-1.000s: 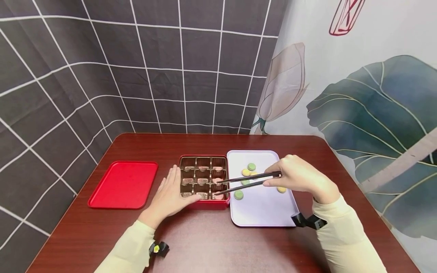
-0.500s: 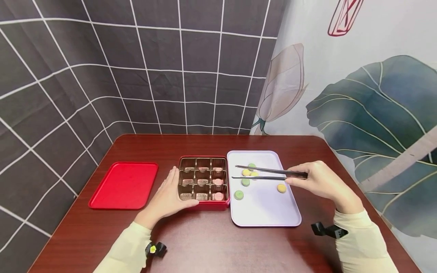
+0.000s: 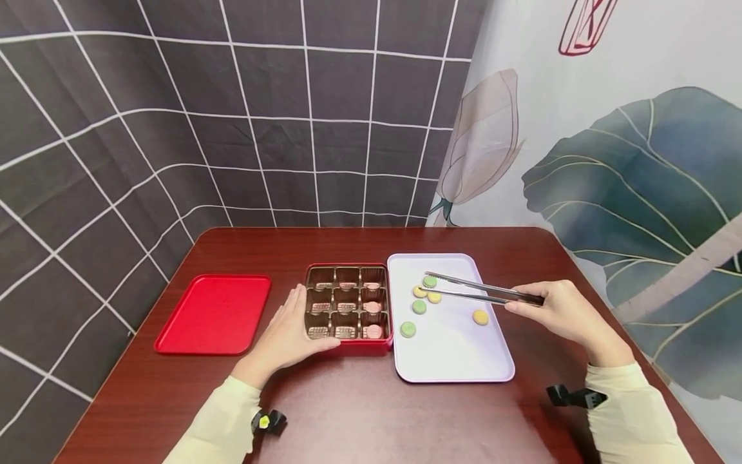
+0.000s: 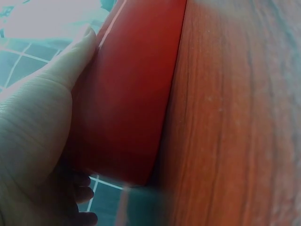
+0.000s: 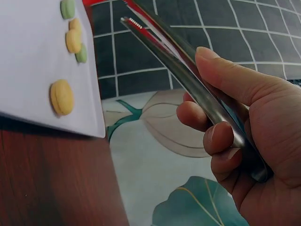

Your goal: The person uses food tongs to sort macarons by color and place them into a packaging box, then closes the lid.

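The right hand point(image 3: 565, 316) clamps its fingers round metal tongs point(image 5: 202, 94), partly hiding yellow macarons point(image 3: 435, 298) on the pale tray point(image 3: 455, 364); contact is unclear. The left hand point(image 3: 284, 338), fingers straight, covers the red box's point(image 3: 365, 348) corner.

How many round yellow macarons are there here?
3: one round yellow macaron near the right edge of the white rectangular tray; a second and third farther left, near the silver metal tongs. I see no others.

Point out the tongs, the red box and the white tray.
Tongs point(image 5: 202, 98), right wrist view: middle of the metal body.
Red box point(image 4: 134, 94), left wrist view: side wall.
White tray point(image 3: 455, 351), head view: bare near part.
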Demonstrator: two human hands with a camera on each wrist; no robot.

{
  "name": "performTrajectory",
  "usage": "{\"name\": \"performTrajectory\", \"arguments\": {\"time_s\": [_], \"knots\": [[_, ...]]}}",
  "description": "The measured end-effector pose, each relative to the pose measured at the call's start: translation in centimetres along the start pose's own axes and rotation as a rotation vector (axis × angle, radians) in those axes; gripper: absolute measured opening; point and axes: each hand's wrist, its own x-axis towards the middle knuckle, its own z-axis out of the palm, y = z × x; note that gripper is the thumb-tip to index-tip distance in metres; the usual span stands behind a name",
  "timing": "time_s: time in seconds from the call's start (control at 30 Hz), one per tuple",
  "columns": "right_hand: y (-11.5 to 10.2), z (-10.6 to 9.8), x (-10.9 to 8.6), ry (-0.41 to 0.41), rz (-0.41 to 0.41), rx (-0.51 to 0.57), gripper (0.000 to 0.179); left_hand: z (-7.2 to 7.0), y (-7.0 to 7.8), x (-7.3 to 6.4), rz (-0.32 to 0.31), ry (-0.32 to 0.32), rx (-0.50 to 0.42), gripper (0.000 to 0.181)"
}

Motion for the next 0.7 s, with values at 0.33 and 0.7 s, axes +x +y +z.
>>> {"name": "performTrajectory", "arguments": {"time_s": [0.33,0.7], "knots": [[1.1,0.4,-0.1,0.013,0.021,-0.025,0.039,-0.1,0.1,0.0,-0.009,-0.005,-0.008,0.128],[2.4,0.8,0.0,0.038,0.026,-0.056,0.039,-0.1,0.3,-0.2,-0.004,0.007,-0.014,0.128]]}}
